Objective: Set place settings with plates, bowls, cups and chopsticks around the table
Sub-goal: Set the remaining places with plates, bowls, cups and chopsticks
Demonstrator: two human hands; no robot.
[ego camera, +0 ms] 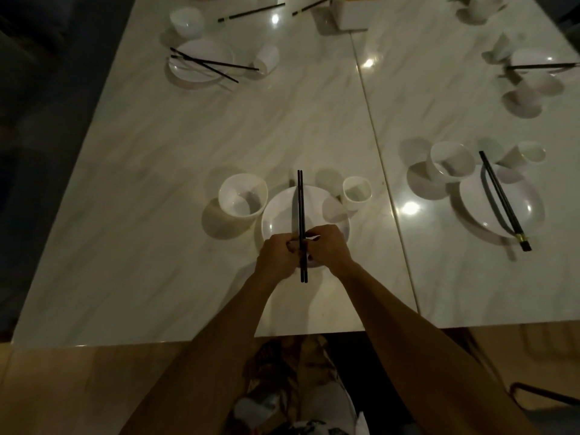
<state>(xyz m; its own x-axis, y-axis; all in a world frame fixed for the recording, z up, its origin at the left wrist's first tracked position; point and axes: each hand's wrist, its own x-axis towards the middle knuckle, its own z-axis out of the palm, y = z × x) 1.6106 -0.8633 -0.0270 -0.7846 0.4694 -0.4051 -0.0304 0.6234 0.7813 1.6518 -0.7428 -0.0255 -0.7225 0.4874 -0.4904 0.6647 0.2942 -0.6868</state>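
Observation:
A pair of black chopsticks lies straight across a white plate near the table's front edge. My left hand and my right hand both pinch the chopsticks near their lower end, fingers closed on them from either side. A white bowl stands at the plate's upper left and a white cup at its upper right, both upright.
To the right is another setting: plate, bowl, cup, chopsticks. Further settings sit at the far left and far right. A white box stands at the back. A seam joins two marble tabletops.

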